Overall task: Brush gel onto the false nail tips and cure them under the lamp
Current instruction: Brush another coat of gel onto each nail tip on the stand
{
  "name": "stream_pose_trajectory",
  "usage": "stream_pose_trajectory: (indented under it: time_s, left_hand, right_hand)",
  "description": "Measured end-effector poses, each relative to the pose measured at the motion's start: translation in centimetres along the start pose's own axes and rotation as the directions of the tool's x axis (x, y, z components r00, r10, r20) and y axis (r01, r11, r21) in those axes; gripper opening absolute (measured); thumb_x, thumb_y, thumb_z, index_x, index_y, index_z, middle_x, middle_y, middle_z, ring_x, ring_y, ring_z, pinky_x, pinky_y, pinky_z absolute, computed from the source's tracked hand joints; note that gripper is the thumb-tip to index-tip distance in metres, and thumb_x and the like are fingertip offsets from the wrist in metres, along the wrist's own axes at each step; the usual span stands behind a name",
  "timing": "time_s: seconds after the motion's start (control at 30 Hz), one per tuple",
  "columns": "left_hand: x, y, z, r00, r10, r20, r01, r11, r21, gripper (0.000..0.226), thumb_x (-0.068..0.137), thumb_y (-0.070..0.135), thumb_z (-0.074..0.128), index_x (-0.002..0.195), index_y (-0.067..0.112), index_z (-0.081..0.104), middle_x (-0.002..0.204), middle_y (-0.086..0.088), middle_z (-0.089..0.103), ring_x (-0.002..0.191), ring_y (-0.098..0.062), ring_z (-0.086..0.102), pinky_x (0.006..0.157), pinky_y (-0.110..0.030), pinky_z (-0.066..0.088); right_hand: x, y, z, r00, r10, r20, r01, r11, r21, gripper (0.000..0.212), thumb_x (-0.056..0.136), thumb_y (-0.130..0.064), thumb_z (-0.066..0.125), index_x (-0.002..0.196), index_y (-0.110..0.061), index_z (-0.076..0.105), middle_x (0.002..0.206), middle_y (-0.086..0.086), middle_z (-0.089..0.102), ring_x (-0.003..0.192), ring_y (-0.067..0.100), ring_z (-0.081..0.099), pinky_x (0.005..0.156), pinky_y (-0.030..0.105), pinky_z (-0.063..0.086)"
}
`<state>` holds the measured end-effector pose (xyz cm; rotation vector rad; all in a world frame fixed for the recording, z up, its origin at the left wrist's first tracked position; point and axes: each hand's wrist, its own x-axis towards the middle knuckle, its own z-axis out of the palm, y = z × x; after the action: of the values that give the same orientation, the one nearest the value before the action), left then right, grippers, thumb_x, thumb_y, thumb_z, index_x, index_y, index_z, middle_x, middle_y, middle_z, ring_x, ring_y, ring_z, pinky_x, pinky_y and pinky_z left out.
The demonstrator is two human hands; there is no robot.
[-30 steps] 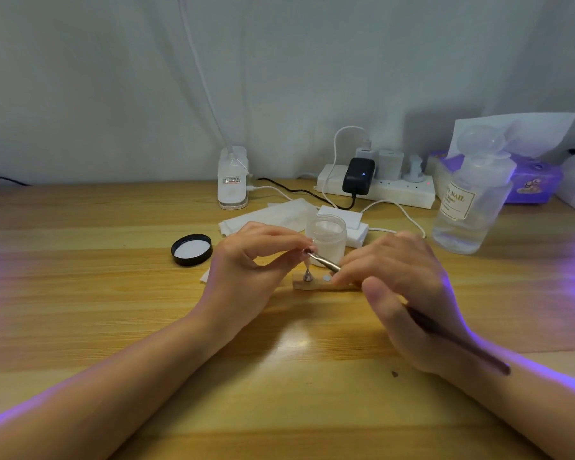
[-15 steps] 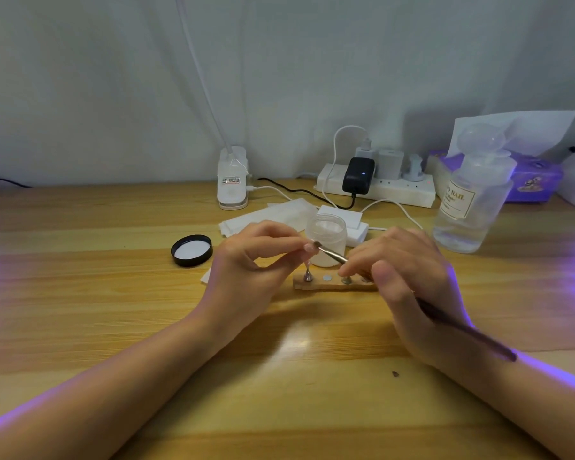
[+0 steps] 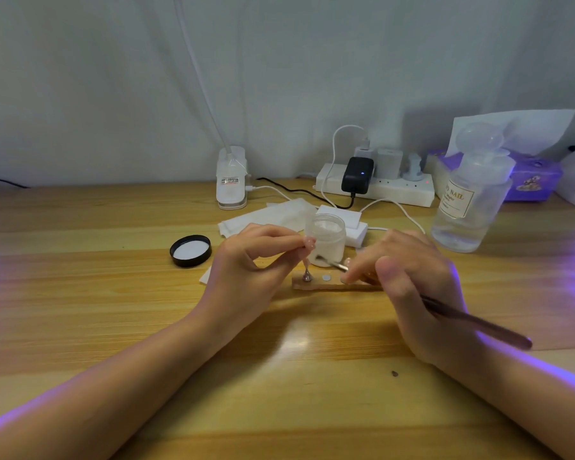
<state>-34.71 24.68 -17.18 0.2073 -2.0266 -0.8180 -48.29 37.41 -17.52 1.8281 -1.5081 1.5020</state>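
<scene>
A small wooden strip (image 3: 332, 287) lies mid-table with a metal nail stand (image 3: 306, 276) and a round metal disc (image 3: 326, 278) on it. My left hand (image 3: 246, 273) pinches a false nail tip (image 3: 310, 242) between thumb and forefinger, just above the stand. My right hand (image 3: 409, 280) grips a long thin gel brush (image 3: 472, 322) like a pen; its metal tip (image 3: 329, 263) points left toward the nail tip. An open frosted gel jar (image 3: 326, 239) stands right behind the two hands.
The jar's black lid (image 3: 190, 251) lies left of my hands. White wipes (image 3: 266, 215), a clip lamp base (image 3: 231, 180), a power strip with chargers (image 3: 375, 185), a clear pump bottle (image 3: 468, 200) and a purple tissue box (image 3: 531, 180) line the back. Purple light falls from the right.
My right hand has shifted right and drawn the brush tip a little away from the nail tip. My left hand has lifted slightly, showing the stand and disc on the strip.
</scene>
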Motion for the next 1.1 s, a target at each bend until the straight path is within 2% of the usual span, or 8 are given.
stream_pose_trajectory:
  time_s: [0.1, 0.27, 0.4, 0.53, 0.67, 0.8, 0.97, 1.1]
  left_hand:
    - [-0.01, 0.06, -0.02, 0.999, -0.030, 0.012, 0.030, 1.000, -0.003, 0.020, 0.078, 0.018, 0.064, 0.097, 0.025, 0.068, 0.086, 0.013, 0.068, 0.085, -0.007, 0.060, 0.078, -0.026, 0.048]
    - [-0.01, 0.20, -0.13, 0.999, -0.031, 0.030, 0.031, 0.999, 0.021, 0.021, 0.080, 0.014, 0.065, 0.095, 0.028, 0.066, 0.088, 0.015, 0.067, 0.087, -0.007, 0.060, 0.077, -0.026, 0.048]
    - [-0.03, 0.22, -0.12, 0.999, -0.020, 0.039, 0.019, 0.999, 0.035, 0.024, 0.080, 0.010, 0.066, 0.093, 0.030, 0.066, 0.088, 0.014, 0.066, 0.087, -0.010, 0.060, 0.076, -0.030, 0.048]
    - [-0.05, 0.11, -0.05, 0.999, -0.032, 0.039, 0.031, 0.999, 0.033, 0.023, 0.081, 0.012, 0.065, 0.099, 0.026, 0.066, 0.088, 0.013, 0.067, 0.088, -0.011, 0.059, 0.077, -0.029, 0.048]
    - [-0.04, 0.21, -0.05, 0.999, -0.028, 0.037, 0.027, 0.999, 0.025, 0.023, 0.081, 0.013, 0.065, 0.098, 0.029, 0.065, 0.088, 0.014, 0.067, 0.087, -0.010, 0.060, 0.077, -0.028, 0.047]
    - [-0.03, 0.15, -0.06, 0.999, -0.018, 0.042, 0.016, 0.999, 0.036, 0.023, 0.081, 0.009, 0.065, 0.093, 0.029, 0.066, 0.087, 0.012, 0.066, 0.087, -0.014, 0.060, 0.076, -0.031, 0.047]
    - [-0.08, 0.08, 0.01, 0.998, -0.024, 0.055, 0.021, 0.998, 0.051, 0.023, 0.081, 0.010, 0.064, 0.095, 0.027, 0.067, 0.087, 0.012, 0.066, 0.088, -0.015, 0.058, 0.077, -0.032, 0.045]
    - [0.00, 0.06, 0.00, 0.999, -0.002, 0.050, -0.001, 0.998, 0.064, 0.026, 0.081, 0.009, 0.064, 0.094, 0.032, 0.065, 0.087, 0.013, 0.066, 0.087, -0.017, 0.058, 0.076, -0.035, 0.046]
  right_hand:
    - [-0.04, -0.06, -0.07, 0.999, -0.001, -0.046, 0.001, 1.000, 0.006, 0.055, 0.097, -0.033, 0.031, 0.066, -0.006, 0.067, 0.064, 0.000, 0.063, 0.065, 0.015, 0.054, 0.066, 0.040, 0.040]
    - [0.30, -0.60, 0.04, 1.000, 0.012, 0.019, -0.011, 0.998, -0.064, 0.031, 0.088, -0.023, 0.042, 0.084, -0.009, 0.069, 0.084, -0.007, 0.064, 0.076, 0.020, 0.059, 0.070, 0.043, 0.044]
    - [0.25, -0.53, 0.02, 0.999, 0.014, 0.043, -0.011, 0.997, -0.070, 0.033, 0.089, -0.027, 0.042, 0.081, -0.011, 0.070, 0.078, -0.007, 0.065, 0.073, 0.018, 0.058, 0.071, 0.042, 0.043]
    - [0.09, -0.17, -0.15, 0.999, 0.001, -0.034, -0.001, 1.000, -0.009, 0.057, 0.097, -0.039, 0.031, 0.067, -0.008, 0.068, 0.064, -0.002, 0.063, 0.063, 0.017, 0.055, 0.065, 0.042, 0.040]
    - [0.22, -0.50, -0.02, 0.999, 0.028, -0.018, -0.029, 0.999, -0.030, 0.036, 0.090, -0.027, 0.039, 0.080, -0.010, 0.069, 0.077, -0.008, 0.063, 0.071, 0.014, 0.055, 0.068, 0.041, 0.042]
    - [0.32, -0.54, 0.14, 0.998, 0.047, 0.052, -0.044, 0.998, -0.053, 0.033, 0.089, -0.027, 0.040, 0.085, -0.013, 0.069, 0.081, -0.018, 0.056, 0.074, 0.011, 0.054, 0.073, 0.037, 0.041]
    - [0.09, -0.12, -0.10, 0.999, 0.025, -0.026, -0.024, 0.999, 0.038, 0.056, 0.097, -0.037, 0.030, 0.068, -0.007, 0.067, 0.065, -0.003, 0.062, 0.065, 0.013, 0.053, 0.066, 0.040, 0.040]
    - [0.12, -0.40, 0.02, 0.999, 0.051, 0.003, -0.051, 0.999, -0.002, 0.035, 0.089, -0.024, 0.037, 0.081, -0.009, 0.068, 0.075, -0.004, 0.063, 0.070, 0.012, 0.054, 0.069, 0.038, 0.041]
